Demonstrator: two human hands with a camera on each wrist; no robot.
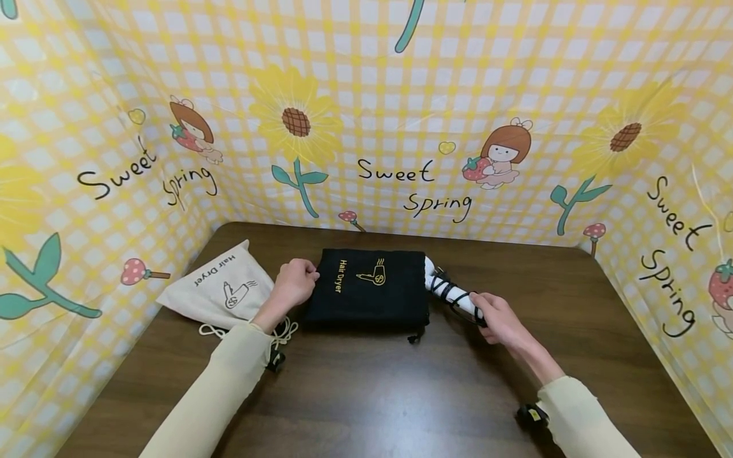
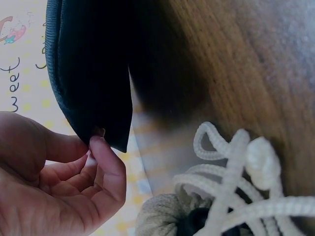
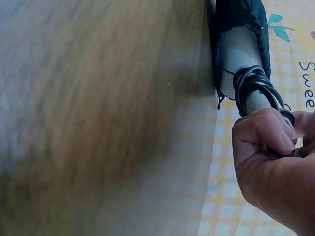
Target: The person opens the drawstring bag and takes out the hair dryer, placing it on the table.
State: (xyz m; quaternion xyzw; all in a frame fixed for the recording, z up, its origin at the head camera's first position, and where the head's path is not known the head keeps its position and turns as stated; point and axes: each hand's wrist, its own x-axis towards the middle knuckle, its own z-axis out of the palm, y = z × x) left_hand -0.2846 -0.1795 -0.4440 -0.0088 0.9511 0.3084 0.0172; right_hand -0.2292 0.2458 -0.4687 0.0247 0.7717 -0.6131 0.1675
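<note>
A black drawstring bag (image 1: 366,289) printed "Hair Dryer" lies in the middle of the head view. My left hand (image 1: 294,283) pinches its left end between thumb and fingers, as the left wrist view shows on the bag's dark corner (image 2: 98,88). Out of the bag's right end sticks the white handle of a hair dryer (image 1: 449,292), with its black cord (image 3: 253,81) wound round it. The fingers of my right hand (image 1: 501,321) curl round the handle's end. The dryer's other end is hidden inside the bag.
A cream drawstring bag (image 1: 223,289), also printed "Hair Dryer", lies flat left of the black one, its white cords (image 2: 236,162) near my left wrist. The brown wooden table (image 1: 366,394) is bounded by a yellow checked cloth (image 1: 366,127) at the back and sides.
</note>
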